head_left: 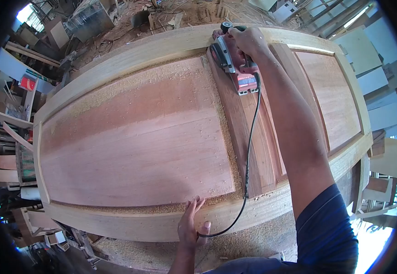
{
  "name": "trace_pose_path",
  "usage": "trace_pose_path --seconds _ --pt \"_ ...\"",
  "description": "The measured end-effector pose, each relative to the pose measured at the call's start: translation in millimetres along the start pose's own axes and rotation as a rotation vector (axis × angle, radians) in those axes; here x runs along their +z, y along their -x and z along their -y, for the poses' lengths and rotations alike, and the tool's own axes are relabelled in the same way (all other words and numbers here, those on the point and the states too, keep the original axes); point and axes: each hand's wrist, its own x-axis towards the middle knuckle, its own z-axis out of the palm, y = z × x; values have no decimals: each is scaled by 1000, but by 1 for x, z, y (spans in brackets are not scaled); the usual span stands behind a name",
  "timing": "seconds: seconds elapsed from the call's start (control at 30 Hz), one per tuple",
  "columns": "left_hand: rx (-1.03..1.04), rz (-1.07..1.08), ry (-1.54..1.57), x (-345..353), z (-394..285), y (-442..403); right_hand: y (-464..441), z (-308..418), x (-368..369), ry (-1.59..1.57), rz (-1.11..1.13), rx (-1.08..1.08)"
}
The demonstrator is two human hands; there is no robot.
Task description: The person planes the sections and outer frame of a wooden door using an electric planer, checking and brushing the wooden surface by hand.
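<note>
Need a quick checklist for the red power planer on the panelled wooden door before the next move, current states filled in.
1. Right hand on the red power planer: ok, gripping its top.
2. Left hand clear of the planer: ok, at the door's near edge, well apart.
3. Black power cable clear of the left hand: not ok, it runs right up to that hand.
4. Grooves of the panelled wooden door free of pale wood shavings: not ok, shavings line the large panel's edges.
5. Planer blade condition: cannot tell, underside hidden.
</note>
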Motion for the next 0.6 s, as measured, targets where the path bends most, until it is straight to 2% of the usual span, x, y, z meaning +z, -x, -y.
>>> trace_pose_path --seconds 0.37,0.47,0.6 --pt "99 -40 -54 3 -1 -3 -33 17 5 0 -23 -13" --pt "85 -39 -56 2 2 -1 -45 12 12 -21 -95 -21" --pt "90 -25 -85 -1 5 0 -41 1 17 126 -316 -190"
